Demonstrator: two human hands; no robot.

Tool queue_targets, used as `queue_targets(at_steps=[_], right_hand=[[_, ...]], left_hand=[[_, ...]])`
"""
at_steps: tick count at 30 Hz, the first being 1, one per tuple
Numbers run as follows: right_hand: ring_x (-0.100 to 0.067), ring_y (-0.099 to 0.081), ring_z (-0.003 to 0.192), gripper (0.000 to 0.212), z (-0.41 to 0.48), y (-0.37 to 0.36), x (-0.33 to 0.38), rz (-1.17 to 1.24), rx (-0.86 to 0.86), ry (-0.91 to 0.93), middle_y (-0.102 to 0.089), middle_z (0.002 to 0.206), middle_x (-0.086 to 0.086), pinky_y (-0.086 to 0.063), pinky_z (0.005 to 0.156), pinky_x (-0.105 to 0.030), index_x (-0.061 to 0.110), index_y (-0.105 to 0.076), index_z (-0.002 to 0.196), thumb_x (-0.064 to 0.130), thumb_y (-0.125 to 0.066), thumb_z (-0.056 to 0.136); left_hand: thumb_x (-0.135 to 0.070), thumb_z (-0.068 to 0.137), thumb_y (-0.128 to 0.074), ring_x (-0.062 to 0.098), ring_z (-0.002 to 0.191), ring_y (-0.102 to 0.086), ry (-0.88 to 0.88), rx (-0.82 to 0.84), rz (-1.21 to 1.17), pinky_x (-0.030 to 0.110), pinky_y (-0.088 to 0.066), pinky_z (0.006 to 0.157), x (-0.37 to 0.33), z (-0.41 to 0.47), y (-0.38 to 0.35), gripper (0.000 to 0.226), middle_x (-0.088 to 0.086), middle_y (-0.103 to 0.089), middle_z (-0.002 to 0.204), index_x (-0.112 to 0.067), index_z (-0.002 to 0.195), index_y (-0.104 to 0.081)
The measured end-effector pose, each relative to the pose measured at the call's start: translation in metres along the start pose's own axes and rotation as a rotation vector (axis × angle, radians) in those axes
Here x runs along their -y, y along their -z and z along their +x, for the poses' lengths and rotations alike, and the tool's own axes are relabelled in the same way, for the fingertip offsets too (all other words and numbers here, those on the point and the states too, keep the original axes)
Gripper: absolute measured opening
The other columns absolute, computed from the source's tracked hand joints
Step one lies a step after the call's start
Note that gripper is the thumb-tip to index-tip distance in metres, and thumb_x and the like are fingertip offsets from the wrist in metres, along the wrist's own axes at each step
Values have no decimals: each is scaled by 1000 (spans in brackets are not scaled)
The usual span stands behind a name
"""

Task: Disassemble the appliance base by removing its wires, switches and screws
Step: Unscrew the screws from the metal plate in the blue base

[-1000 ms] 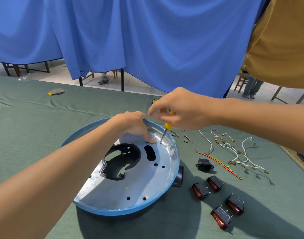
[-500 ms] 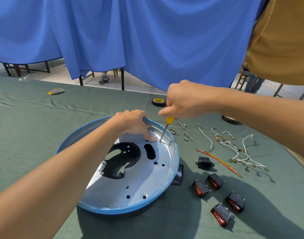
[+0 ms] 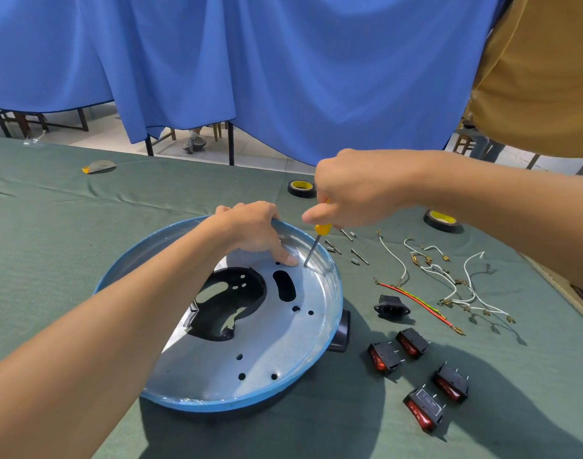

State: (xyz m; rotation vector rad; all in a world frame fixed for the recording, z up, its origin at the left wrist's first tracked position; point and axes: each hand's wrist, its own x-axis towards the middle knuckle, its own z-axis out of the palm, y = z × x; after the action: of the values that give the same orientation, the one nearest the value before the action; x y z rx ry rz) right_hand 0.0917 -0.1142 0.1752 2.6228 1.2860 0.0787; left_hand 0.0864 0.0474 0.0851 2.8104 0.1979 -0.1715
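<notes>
Now, right hand [image 3: 356, 190] grips a yellow-handled screwdriver [image 3: 322, 229] on the round, shiny metal base [image 3: 267, 342]; left hand [image 3: 250, 230] clasps its rim.

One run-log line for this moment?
right grip: holds yellow-handled screwdriver, tip down in round blue-rimmed metal appliance base | left grip: holds base rim, thumb beside tip | out: four red rocker switches, loose wires

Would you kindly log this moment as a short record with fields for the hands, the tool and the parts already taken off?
left hand: holds the base at its far rim
right hand: grips the screwdriver
screwdriver tip: on the base's plate, close to the left hand
switches: four, on the cloth right of the base
wires: loose on the cloth
screws: several, loose beyond the rim
</notes>
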Motion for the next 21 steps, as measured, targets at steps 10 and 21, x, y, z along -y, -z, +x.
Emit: queue_targets(at_steps=[10, 21], right_hand=[[21, -45, 61, 5, 0, 10, 5, 88, 13, 150, -56, 53, 9, -37, 42, -10, 27, -76, 79, 25, -79, 76], [-18, -48, 58, 33, 5, 12, 2, -22, 118, -6, -55, 57, 3, -36, 50, -26, 14, -70, 70, 41, -62, 88]], left_hand=[[-63, 64, -77, 23, 111, -48, -14, -2, 14, 38, -26, 88, 0, 1, 0, 64, -4, -58, 115, -28, 112, -52], [-58, 65, -79, 25, 104, -50, 8, 45, -25, 41, -38, 93, 1, 0, 0, 64, 1, -54, 111, -23, 109, -48]])
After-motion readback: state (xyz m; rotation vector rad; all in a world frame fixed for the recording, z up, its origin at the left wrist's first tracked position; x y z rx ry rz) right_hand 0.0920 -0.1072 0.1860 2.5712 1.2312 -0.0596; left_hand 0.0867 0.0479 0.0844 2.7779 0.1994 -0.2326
